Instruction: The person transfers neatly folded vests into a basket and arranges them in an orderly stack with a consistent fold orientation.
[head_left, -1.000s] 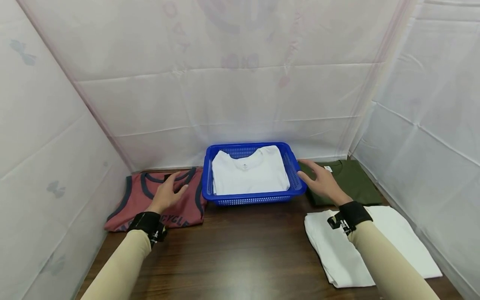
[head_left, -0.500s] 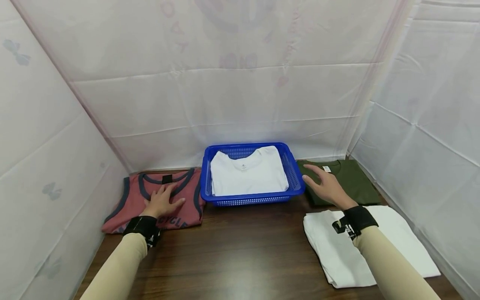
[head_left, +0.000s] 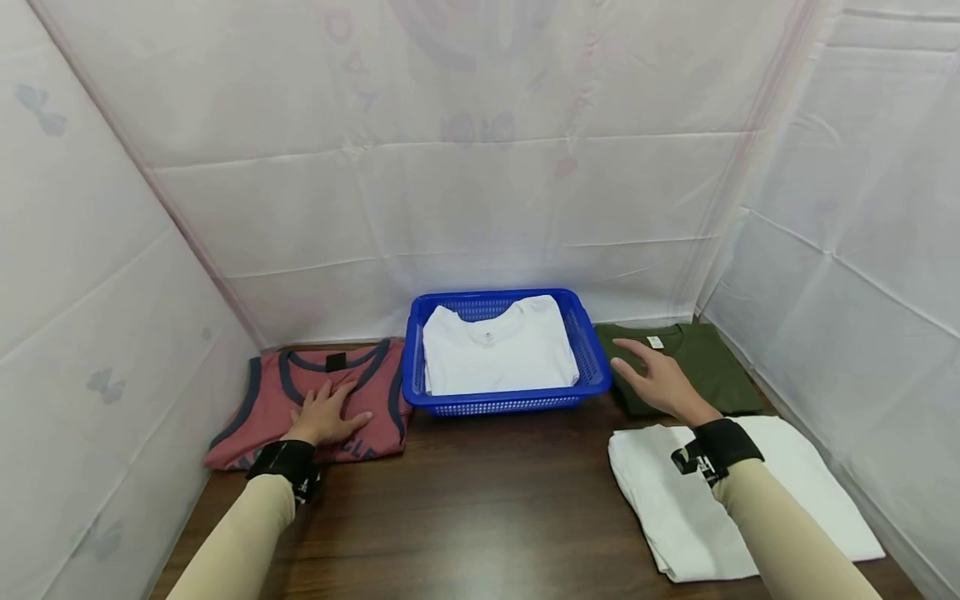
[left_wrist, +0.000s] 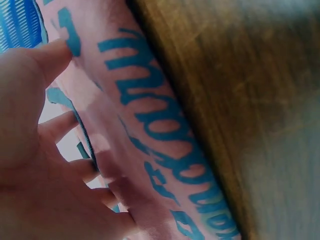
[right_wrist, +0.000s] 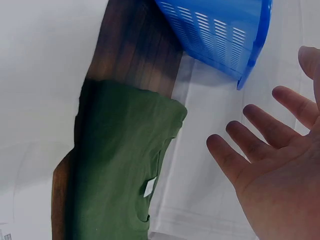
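My left hand (head_left: 325,416) rests with spread fingers on a folded red tank top (head_left: 258,410) with dark blue trim; in the left wrist view its fingertips meet the fabric beside the blue lettering (left_wrist: 150,110). My right hand (head_left: 660,383) hovers with fingers apart over a folded dark green T-shirt (head_left: 708,367), holding nothing. The right wrist view shows those fingers (right_wrist: 270,125) spread beside the green T-shirt and the basket. Between the hands stands a blue plastic basket (head_left: 506,402) with a folded white T-shirt (head_left: 502,354) inside.
A folded white garment (head_left: 690,517) lies at the front right, partly under my right forearm. White sheeting (head_left: 480,200) rises behind the basket and along both sides of the brown wooden table (head_left: 480,500).
My left hand has come down and back onto the red tank top, its fingers spreading. The right hand has drawn slightly away from the basket's edge, to the right. The garments stay in place.
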